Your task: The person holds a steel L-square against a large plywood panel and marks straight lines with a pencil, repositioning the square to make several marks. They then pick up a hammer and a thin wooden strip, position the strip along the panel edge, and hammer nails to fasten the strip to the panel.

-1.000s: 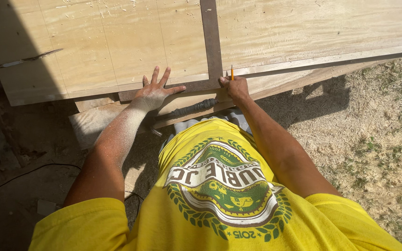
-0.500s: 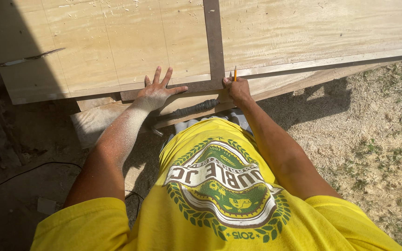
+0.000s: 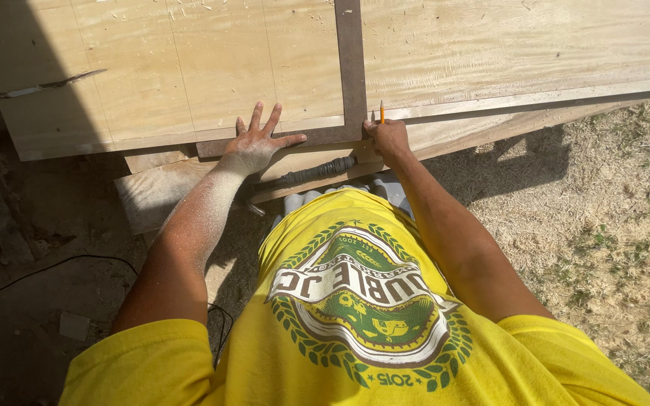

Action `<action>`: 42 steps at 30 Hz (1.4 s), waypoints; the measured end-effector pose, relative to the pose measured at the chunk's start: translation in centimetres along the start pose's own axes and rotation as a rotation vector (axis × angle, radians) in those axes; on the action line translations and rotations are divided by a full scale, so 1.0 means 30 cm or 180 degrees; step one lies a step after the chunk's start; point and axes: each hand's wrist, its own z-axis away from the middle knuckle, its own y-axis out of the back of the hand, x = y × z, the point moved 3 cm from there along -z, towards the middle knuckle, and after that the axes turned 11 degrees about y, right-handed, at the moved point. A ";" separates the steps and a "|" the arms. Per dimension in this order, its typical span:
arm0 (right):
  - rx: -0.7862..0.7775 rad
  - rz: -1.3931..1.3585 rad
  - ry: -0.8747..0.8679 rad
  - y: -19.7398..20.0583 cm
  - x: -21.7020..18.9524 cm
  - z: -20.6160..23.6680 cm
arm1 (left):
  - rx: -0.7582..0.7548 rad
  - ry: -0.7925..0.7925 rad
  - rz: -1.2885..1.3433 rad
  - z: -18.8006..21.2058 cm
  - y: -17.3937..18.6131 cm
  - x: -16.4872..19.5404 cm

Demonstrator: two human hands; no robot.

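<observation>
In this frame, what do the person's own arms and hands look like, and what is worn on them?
Both arms are bare below short bright yellow sleeves of a T-shirt. No gloves, watch or rings show on the left hand or the right hand. The left forearm and hand are dusted with pale sawdust.

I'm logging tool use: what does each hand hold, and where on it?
The right hand holds a pencil by its lower end, tip up. The left hand grips nothing; it presses flat on the short arm of the metal square.
</observation>
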 end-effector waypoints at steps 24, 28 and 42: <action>0.0383 0.1317 0.3315 -0.137 -0.591 -0.285 | 0.0659 -0.0192 -0.0190 -0.013 -0.048 -0.006; 0.0101 0.1731 0.3060 -0.195 -0.684 -0.396 | 0.0419 -0.0148 -0.0105 -0.019 -0.047 -0.011; -0.0364 0.1762 0.3019 -0.279 -0.874 -0.660 | 0.0319 -0.0208 -0.0162 -0.012 -0.058 -0.013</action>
